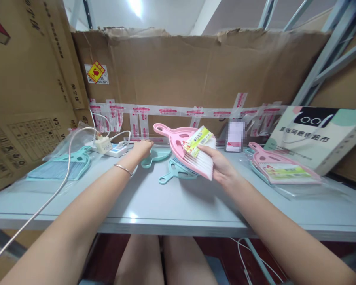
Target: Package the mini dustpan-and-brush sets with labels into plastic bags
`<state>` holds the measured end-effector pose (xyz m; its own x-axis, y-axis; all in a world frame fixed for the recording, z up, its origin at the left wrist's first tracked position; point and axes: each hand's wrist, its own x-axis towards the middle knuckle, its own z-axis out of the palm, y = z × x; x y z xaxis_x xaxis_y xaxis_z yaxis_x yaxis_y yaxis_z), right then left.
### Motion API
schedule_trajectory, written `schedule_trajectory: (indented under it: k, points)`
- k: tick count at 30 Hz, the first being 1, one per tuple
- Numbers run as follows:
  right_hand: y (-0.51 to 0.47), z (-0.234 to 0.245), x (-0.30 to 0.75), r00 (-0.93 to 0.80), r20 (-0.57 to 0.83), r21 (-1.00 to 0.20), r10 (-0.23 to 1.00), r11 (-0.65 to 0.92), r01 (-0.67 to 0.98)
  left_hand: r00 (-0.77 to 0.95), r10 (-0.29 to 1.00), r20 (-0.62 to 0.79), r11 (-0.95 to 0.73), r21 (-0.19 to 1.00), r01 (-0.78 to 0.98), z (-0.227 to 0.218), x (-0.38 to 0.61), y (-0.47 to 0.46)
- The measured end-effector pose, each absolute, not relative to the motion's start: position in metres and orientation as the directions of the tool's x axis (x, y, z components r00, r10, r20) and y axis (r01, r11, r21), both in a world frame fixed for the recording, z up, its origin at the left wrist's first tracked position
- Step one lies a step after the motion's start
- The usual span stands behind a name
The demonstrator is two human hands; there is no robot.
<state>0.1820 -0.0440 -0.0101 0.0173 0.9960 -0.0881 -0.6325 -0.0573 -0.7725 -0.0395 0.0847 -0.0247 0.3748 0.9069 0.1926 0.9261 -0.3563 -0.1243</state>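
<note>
My right hand (221, 164) is closed on the right edge of a pink dustpan (178, 144), lifted above the table and tilted. A brush with white bristles (203, 162) lies against its pan, and a yellow-green label card (198, 141) covers part of both. Left of it, my left hand (142, 149) is by the back of the table, beside a teal piece with a looped handle (156, 156); its fingers are mostly hidden. Below the pink dustpan, a teal brush (176, 171) rests on the table, partly covered from view.
Bagged teal dustpan (62, 164) lies left, near a power strip (115, 149) and white cable (67, 174). Bagged pink and teal sets (284, 168) lie right, before a printed box (317, 134). A phone (235, 135) leans against the cardboard wall (172, 71).
</note>
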Motion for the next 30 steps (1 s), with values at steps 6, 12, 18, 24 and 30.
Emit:
schedule_trajectory:
  k: [6, 12, 18, 24, 30]
  points:
    - [-0.074, -0.043, 0.177, 0.069, -0.202, -0.777, 0.977, -0.118, -0.618, 0.368, 0.882, 0.295, -0.332, -0.166, 0.929, -0.015, -0.030, 0.067]
    - [-0.096, -0.058, 0.177, 0.202, -0.206, -0.804, 0.957, -0.048, -0.593, 0.348, 0.839, 0.419, -0.296, -0.185, 0.937, -0.003, -0.024, 0.011]
    - [-0.118, -0.053, 0.172, 0.228, -0.275, -0.800, 0.934, -0.090, -0.594, 0.214, 0.849, 0.484, -0.247, 0.005, 0.969, -0.013, -0.025, -0.017]
    - [-0.121, -0.048, 0.169, 0.251, -0.301, -0.808, 0.920, -0.106, -0.579, 0.247, 0.826, 0.507, -0.307, 0.037, 0.951, -0.013, -0.029, -0.017]
    - [-0.113, -0.053, 0.163, 0.269, -0.314, -0.775, 0.911, -0.082, -0.627, 0.398, 0.770, 0.499, -0.435, -0.046, 0.899, -0.023, -0.015, -0.030]
